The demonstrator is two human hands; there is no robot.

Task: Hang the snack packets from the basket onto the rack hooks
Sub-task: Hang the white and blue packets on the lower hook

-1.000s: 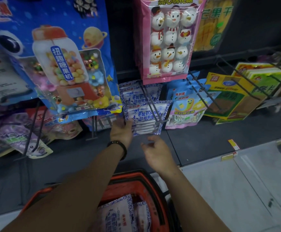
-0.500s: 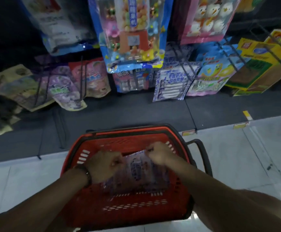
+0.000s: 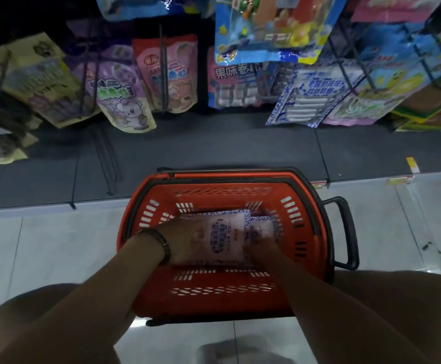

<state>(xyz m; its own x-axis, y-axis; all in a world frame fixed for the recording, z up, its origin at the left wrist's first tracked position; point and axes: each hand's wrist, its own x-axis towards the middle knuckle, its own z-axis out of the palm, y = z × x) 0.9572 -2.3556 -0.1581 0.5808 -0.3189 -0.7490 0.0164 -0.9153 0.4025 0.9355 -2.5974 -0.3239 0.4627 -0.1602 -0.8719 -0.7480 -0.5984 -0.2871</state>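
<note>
A red basket [image 3: 308, 232] stands on the floor in front of the rack. Inside it lie white snack packets with blue print [image 3: 227, 232], one partly over another [image 3: 266, 227]. Both my hands are down in the basket. My left hand [image 3: 188, 240], with a dark bracelet at the wrist, grips the top packet's left edge, its fingers hidden under the packet. My right hand [image 3: 260, 249] holds the packet's lower right corner; blur hides its fingers. Matching blue-and-white packets [image 3: 306, 101] hang on a rack hook [image 3: 345, 74] at the upper right.
Black wire hooks carry purple [image 3: 119, 95], pink [image 3: 169, 74], blue [image 3: 237, 82] and yellow-green [image 3: 424, 109] packets along the rack. A dark shelf base [image 3: 214, 145] runs below them. The basket's black handle [image 3: 345, 232] sticks out to the right over the pale tiled floor [image 3: 43, 253].
My hands left the hanging packets on the rack and dropped into the basket, where they took hold of a packet. The view tilted down and closer to the basket.
</note>
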